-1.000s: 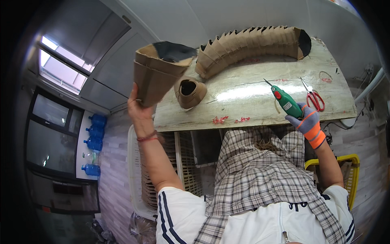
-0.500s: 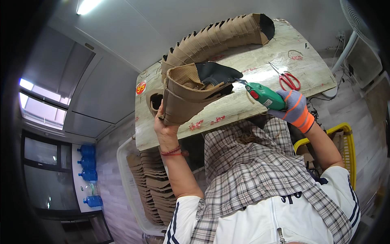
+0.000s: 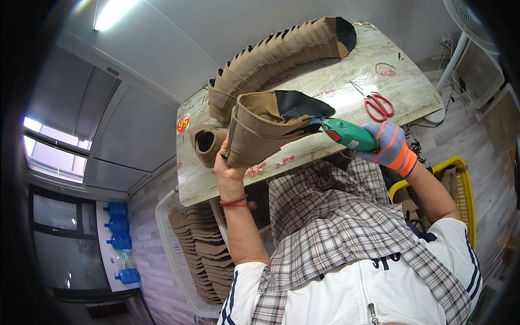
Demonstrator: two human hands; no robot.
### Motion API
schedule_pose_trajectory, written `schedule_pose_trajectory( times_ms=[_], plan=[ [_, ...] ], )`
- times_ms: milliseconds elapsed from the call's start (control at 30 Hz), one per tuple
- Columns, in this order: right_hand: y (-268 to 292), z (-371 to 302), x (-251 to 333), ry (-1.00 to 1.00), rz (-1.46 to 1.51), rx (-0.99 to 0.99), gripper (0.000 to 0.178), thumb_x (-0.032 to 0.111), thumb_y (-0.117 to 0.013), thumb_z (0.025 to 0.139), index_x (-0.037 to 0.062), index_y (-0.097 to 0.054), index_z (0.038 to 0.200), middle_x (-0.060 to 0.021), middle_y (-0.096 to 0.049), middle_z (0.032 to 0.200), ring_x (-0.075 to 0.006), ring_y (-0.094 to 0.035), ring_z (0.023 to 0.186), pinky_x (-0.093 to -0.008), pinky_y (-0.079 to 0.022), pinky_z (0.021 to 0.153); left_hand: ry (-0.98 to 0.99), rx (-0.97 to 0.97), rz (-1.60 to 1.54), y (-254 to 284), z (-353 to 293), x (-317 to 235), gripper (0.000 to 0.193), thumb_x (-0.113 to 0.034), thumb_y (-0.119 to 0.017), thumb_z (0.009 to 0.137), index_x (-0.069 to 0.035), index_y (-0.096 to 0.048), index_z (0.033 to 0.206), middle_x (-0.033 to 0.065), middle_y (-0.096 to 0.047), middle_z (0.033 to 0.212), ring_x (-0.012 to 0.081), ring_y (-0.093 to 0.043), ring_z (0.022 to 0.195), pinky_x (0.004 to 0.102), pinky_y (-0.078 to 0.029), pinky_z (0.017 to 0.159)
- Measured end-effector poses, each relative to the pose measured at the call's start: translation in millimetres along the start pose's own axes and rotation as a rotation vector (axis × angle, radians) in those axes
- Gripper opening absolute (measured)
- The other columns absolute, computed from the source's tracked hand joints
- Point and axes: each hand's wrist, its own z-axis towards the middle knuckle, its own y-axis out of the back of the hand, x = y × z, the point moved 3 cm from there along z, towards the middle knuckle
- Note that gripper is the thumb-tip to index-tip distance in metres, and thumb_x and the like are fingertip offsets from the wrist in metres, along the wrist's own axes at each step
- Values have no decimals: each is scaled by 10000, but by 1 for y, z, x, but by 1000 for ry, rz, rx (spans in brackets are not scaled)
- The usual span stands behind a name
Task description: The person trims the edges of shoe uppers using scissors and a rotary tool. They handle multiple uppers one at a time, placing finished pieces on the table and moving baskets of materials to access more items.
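Observation:
My bare left hand (image 3: 230,165) grips a tan shoe upper (image 3: 257,138) with a black lining, held up over the near part of the table. In my right hand (image 3: 389,145), which wears a grey and orange glove, is a green handheld electric cutter (image 3: 349,134) with a red button. Its tip meets the right edge of the shoe upper, by the black lining. Another tan shoe upper (image 3: 205,145) lies on the table just left of the held one. Beyond them, a curved row of nested tan uppers (image 3: 281,60) stretches across the table.
Red-handled scissors (image 3: 377,106) lie on the worn pale table (image 3: 319,105) at the right. Below its left side stands a white bin (image 3: 181,265) stacked with tan pieces. A yellow basket (image 3: 467,200) is at my right, and a fan (image 3: 476,24) stands beyond the table.
The held upper has shifted slightly right and turned, and the cutter's tip now sits against its edge. The loose upper at the left shows more fully.

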Motion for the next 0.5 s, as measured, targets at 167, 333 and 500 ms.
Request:
schedule_pose_trajectory(
  times_ms=[167,333,500],
  plan=[
    [-1,-3,-2,3,30,0,435,357,-852,611,97,-660,902,-94,-630,672,-302,-605,592,-355,-481,539,50,-49,-87,4,5,3,392,-145,-312,980,47,-543,1231,229,-583,1232,356,-558,1153,508,-443,1001],
    [-2,-2,-2,16,85,53,445,359,-852,608,88,-665,907,-96,-628,689,-299,-599,604,-350,-472,545,36,-53,-38,10,3,-2,400,-152,-306,977,42,-541,1236,232,-580,1235,370,-554,1152,521,-439,999],
    [-4,0,-2,40,102,63,449,351,-852,608,84,-665,917,-97,-625,697,-298,-593,606,-354,-467,546,60,-72,-82,10,1,-4,409,-164,-296,978,34,-544,1235,231,-574,1245,380,-552,1152,541,-414,1012]
  ],
)
